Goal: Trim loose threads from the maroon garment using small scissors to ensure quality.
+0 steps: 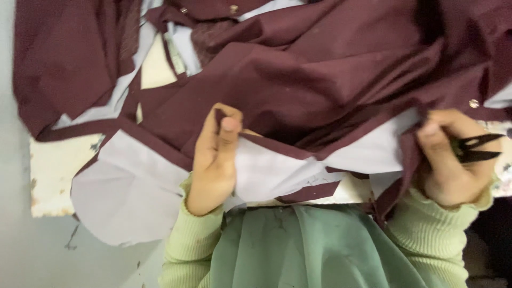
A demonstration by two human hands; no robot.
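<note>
Green ribbed sleeves [186, 245] sat closest to the lens, and from them both hands went up into a maroon garment [320, 69] heaped over the worktable [50, 170]. The left hand [213, 160] was curled, thumb pressed against the forefinger, pinching a fold of the maroon cloth where it met the pale grey lining [266, 168]. From that pinch the hemmed edge ran off toward three o'clock, rising a little, and ended at the right hand [450, 160]. So the long axis of the stretched edge lay across the body, hand to hand, with the bulk of the garment piled toward twelve o'clock of both.

That right hand was closed too, bunching the cloth's far end in its fingers while holding a pair of small black thread snips [477, 148], blades pointing to three o'clock, away from the fabric. A small metal snap button [473, 103] sat just at twelve o'clock of it, near but apart. Of the two, the right hand was nearer the button; the left held the middle of the lining seam.
</note>
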